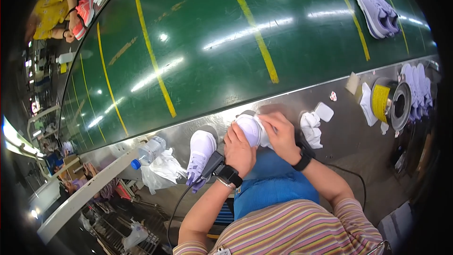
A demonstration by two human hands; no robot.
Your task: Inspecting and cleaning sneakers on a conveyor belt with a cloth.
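A pale lavender sneaker (249, 128) is held at the metal ledge in front of me. My left hand (239, 150) is closed around it, fingers over its upper. Between thumb and fingers, my right hand (281, 136) pinches a white cloth (264, 138) against the shoe's right side. Part of the cloth is hidden behind that hand. To the left of my left hand lies a second lavender sneaker (203, 147), its laces toward me. A crumpled white cloth (310, 130) and a small white block (324, 112) lie to the right of my right hand.
Beyond the ledge runs a green conveyor belt (198, 61) with yellow stripes, carrying a lavender pair (376, 12) at far right. A bottle (152, 148) and plastic bag stand left; a yellow tape roll (381, 101) and more shoes (416, 92) right. Another person handles coral shoes (85, 12).
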